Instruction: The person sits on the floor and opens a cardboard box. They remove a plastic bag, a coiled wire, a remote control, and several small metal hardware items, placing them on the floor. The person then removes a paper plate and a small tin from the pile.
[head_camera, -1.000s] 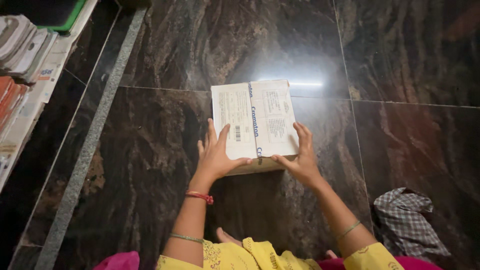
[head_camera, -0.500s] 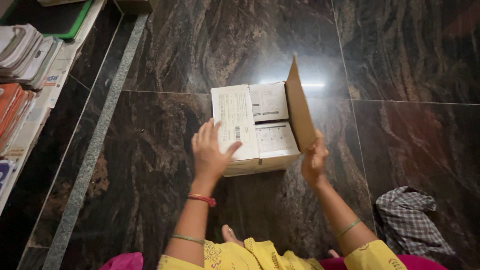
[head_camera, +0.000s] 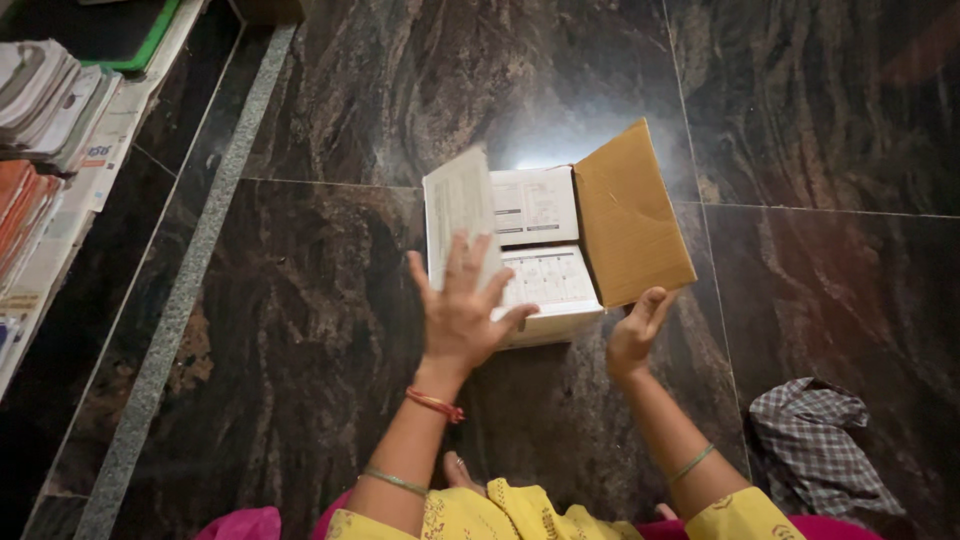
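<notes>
Cardboard box (head_camera: 545, 290), one, white outside with printed labels, sits on dark polished stone floor (head_camera: 330, 300) near frame centre, straddling a tile joint. Four top flaps: two outer ones lifted, two inner ones lying flat and closed, each with a printed label.

Right outer flap (head_camera: 630, 215): folded back past upright, plain brown inner face showing. Left outer flap (head_camera: 460, 215): partly raised, white printed face up, tilted.

Hands: two, both the wearer's. Left hand (head_camera: 465, 315) is over the box's near-left corner, fingers spread wide and extended, fingertips overlapping the lower edge of the left flap; cannot tell if it grips the flap or just pushes it. Right hand (head_camera: 635, 330) is at the box's near-right corner just below the brown flap, fingers loosely curled, thumb up toward the flap's lower edge; contact looks likely, a firm grip is not visible.

Wrists: red band plus a thin green bangle on left forearm, one green bangle on right.

Surroundings: one checked cloth (head_camera: 825, 440) on the floor at lower right, well apart from the box. Stacks of papers (head_camera: 50, 120) along the left edge.
</notes>
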